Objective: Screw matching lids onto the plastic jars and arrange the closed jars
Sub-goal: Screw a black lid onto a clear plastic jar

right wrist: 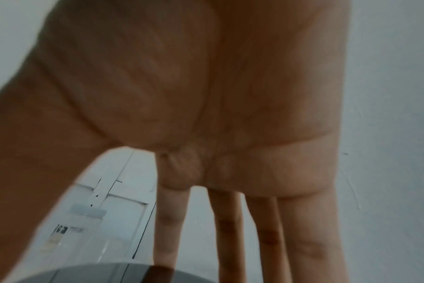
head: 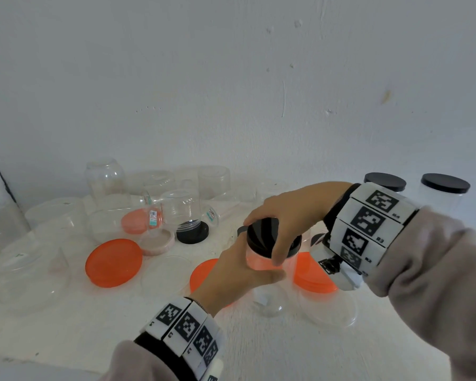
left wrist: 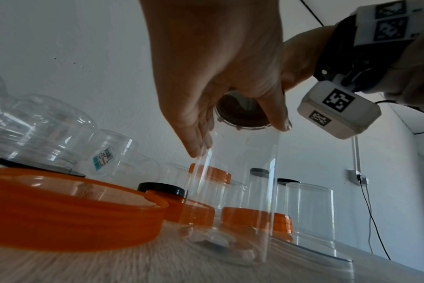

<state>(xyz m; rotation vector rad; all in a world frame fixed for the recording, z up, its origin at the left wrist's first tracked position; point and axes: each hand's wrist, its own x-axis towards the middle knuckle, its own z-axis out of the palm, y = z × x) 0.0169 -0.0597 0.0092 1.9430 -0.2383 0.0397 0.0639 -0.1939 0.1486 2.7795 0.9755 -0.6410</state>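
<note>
Fingers (head: 278, 254) curled around black lid (head: 261, 235), jar (head: 259, 261)

A plain indoor room, its kind unclear.
A bare white wall (head: 231, 78) with small marks rises behind a pale surface (head: 286, 347) crowded with clear plastic jars (head: 105, 180) and loose orange lids (head: 113, 262); a cable (left wrist: 373, 220) hangs from a wall box.

The pale table (head: 272, 350) carries clear jars (head: 180, 210), orange lids (head: 113, 262), a black lid (head: 192, 234), and two black-lidded jars (head: 444, 192).
</note>
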